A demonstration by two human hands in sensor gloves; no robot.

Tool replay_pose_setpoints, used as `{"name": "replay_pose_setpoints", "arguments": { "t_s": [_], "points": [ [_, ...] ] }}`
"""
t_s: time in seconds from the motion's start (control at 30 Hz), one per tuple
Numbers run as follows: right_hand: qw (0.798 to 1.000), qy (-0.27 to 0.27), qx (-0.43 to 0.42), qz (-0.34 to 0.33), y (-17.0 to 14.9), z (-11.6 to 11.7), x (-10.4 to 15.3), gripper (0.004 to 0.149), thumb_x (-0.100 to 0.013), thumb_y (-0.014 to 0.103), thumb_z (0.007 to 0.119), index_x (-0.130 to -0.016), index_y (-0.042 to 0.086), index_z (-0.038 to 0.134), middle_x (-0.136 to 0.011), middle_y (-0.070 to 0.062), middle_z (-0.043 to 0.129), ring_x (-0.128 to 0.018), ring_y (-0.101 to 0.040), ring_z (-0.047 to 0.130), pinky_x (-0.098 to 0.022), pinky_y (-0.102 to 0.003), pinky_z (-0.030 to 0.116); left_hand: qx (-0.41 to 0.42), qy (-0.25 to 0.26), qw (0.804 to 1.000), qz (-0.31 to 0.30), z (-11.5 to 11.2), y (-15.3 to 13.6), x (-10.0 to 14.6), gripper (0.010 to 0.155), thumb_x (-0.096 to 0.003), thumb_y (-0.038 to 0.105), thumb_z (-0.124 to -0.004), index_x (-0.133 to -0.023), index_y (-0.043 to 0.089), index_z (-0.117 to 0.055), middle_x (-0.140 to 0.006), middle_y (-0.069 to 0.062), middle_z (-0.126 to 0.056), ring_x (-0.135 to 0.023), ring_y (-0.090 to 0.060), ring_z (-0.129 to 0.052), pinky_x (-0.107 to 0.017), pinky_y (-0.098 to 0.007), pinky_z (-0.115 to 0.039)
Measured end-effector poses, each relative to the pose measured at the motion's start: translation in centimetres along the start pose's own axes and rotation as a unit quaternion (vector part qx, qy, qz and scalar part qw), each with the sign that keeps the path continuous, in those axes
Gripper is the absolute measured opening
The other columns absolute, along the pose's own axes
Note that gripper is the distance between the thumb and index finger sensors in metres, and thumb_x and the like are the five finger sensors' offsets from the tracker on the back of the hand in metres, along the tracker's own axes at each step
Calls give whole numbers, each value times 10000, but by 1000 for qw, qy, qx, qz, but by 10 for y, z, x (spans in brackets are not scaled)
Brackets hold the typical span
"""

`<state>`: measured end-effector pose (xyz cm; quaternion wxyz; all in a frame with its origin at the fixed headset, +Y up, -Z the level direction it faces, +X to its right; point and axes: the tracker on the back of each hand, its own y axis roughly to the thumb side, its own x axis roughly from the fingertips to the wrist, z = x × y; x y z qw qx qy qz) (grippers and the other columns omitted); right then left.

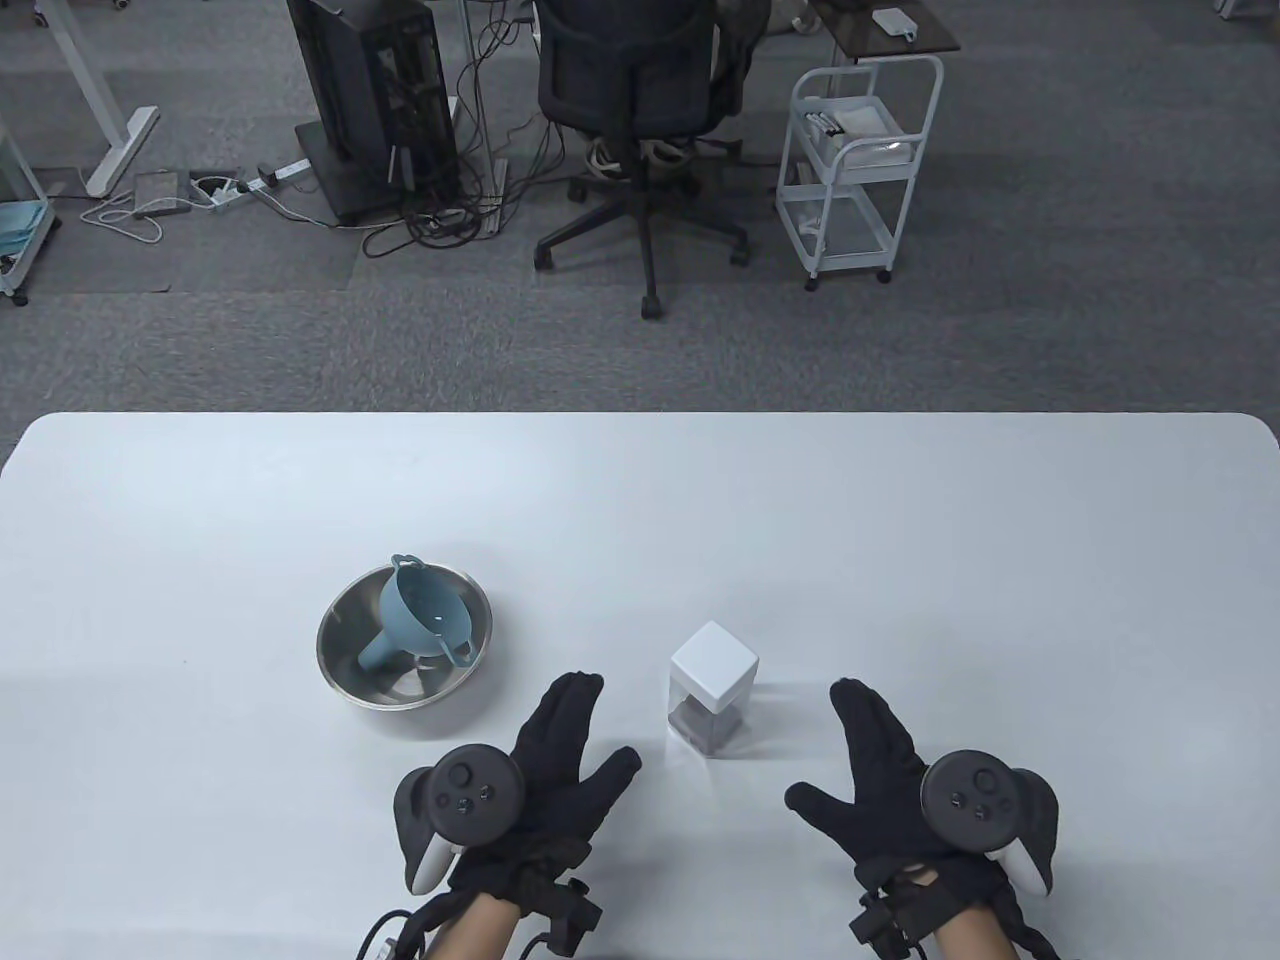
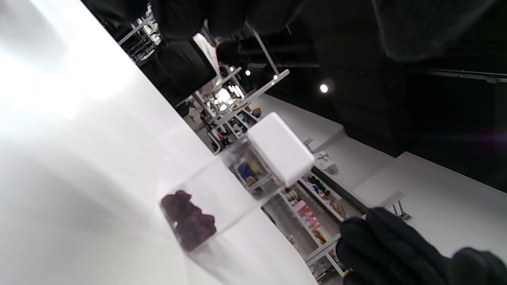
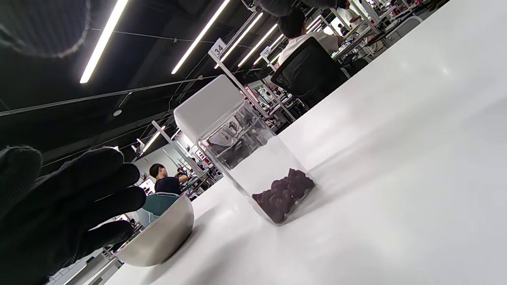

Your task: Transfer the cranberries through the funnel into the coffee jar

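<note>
A clear square jar (image 1: pixel 712 692) with a white lid stands on the white table (image 1: pixel 900 520) between my hands. Dark cranberries (image 3: pixel 286 192) lie in its bottom; they also show in the left wrist view (image 2: pixel 189 220). A blue funnel (image 1: pixel 418 620) lies on its side in a steel bowl (image 1: pixel 345 655) to the left. My left hand (image 1: pixel 570 745) rests flat and open left of the jar, holding nothing. My right hand (image 1: pixel 868 745) is flat and open to the jar's right, also holding nothing. Neither hand touches the jar.
The steel bowl also shows in the right wrist view (image 3: pixel 158 237). Beyond the table's far edge stand an office chair (image 1: pixel 640 110), a white cart (image 1: pixel 860 160) and a computer tower (image 1: pixel 375 100) on the carpet.
</note>
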<state>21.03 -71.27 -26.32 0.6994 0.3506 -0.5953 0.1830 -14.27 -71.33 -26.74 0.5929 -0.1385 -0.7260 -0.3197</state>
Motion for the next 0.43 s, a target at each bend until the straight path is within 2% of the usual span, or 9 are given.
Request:
{"name": "replay_pose_setpoints", "arguments": {
  "t_s": [0.43],
  "points": [
    [1000,2,3,3,0,0,0,1038,-404,718,782,-1079,72,330,-1169,-221,402,-1049,-495,436,-718,-610,453,-2,-1,1000,1,-1,0,1,866,-499,680,-654,-1156,149,-462,-1209,-203,-445,-1087,-524,-563,-744,-659,-550]
  ]
}}
